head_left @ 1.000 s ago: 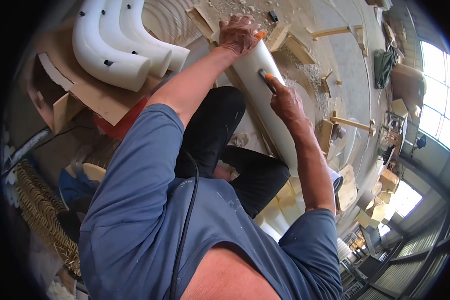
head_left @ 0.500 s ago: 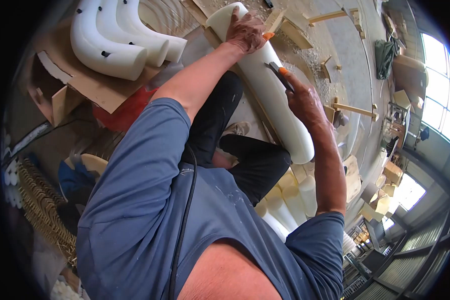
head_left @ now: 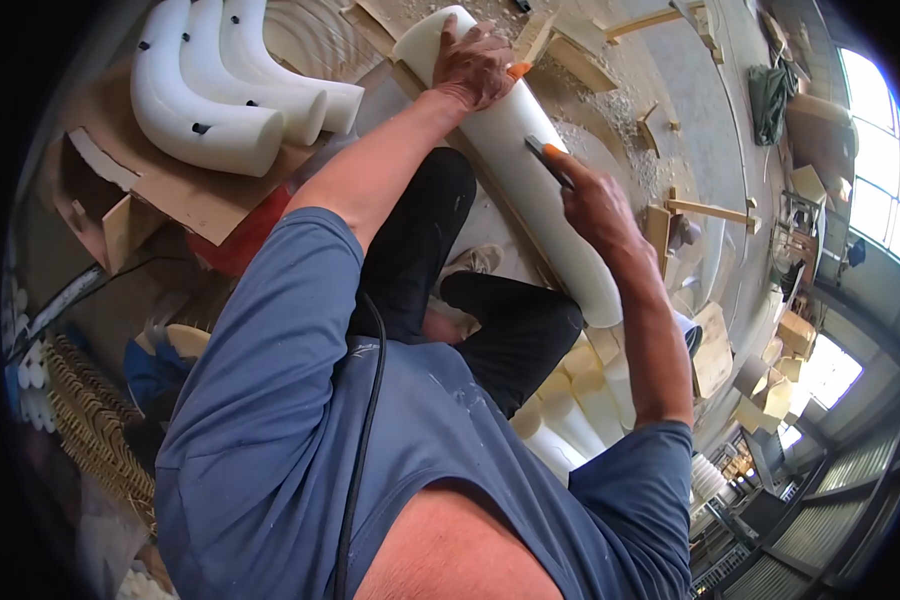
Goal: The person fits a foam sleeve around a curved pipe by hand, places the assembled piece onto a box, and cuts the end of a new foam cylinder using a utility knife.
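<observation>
A thick white cylinder (head_left: 540,180) lies slantwise in front of me along a wooden edge. Near its upper end my left hand (head_left: 475,68) rests on top, fingers bent over the surface, with something orange showing at the fingertips. My right hand (head_left: 595,200) is closed round a flat dark tool (head_left: 550,160) with an orange part, its tip at the middle of the cylinder. Whether the blade touches the surface is hard to tell.
White curved tubes (head_left: 205,130) with black pegs lie on cardboard (head_left: 185,195) at the upper left. Pale shavings (head_left: 630,120) and wooden blocks (head_left: 580,65) are beyond the cylinder. More white and yellowish cylinders (head_left: 570,415) sit below it. A red item (head_left: 235,245) is at left.
Over the last second the cylinder's upper end has come into view. My right hand with the tool first moved down and right along the cylinder, then slightly back up and left.
</observation>
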A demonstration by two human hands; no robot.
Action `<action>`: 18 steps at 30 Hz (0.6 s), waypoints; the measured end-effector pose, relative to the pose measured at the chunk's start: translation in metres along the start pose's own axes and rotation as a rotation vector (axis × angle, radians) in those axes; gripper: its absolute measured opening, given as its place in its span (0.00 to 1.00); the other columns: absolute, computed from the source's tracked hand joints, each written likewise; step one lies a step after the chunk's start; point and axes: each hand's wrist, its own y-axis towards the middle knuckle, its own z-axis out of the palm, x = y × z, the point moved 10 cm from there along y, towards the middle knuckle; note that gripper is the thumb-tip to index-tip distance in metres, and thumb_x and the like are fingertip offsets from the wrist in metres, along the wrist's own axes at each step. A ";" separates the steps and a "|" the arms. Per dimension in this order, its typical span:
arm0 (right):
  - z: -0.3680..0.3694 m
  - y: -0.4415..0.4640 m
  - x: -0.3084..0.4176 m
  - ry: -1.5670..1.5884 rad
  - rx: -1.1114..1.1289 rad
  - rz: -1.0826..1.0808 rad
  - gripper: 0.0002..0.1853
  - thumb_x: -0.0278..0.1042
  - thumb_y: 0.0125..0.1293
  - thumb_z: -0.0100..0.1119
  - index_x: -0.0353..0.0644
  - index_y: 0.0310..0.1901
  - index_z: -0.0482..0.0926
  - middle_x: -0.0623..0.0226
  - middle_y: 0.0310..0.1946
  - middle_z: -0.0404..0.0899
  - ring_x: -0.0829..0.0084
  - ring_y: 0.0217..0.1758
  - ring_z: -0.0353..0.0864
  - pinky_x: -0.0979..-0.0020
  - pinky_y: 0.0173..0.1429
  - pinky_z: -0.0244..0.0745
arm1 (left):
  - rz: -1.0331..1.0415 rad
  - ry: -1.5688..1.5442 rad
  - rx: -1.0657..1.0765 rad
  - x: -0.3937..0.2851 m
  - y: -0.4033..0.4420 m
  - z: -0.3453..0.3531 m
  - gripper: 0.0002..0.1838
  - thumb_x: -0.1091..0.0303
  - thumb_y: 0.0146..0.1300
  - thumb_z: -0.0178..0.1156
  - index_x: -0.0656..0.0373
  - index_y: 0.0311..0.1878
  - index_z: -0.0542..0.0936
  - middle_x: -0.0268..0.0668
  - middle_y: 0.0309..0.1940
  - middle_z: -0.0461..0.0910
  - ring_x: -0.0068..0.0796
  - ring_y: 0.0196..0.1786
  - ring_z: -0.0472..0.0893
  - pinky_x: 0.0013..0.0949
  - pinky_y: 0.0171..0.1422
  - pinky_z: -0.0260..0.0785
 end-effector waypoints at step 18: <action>0.009 -0.020 -0.020 0.029 0.003 0.054 0.33 0.23 0.64 0.52 0.67 0.70 0.75 0.41 0.41 0.85 0.42 0.45 0.87 0.45 0.52 0.79 | 0.087 -0.030 0.201 -0.060 -0.022 0.009 0.14 0.50 0.69 0.59 0.44 0.45 0.89 0.27 0.54 0.85 0.28 0.73 0.71 0.67 0.82 0.40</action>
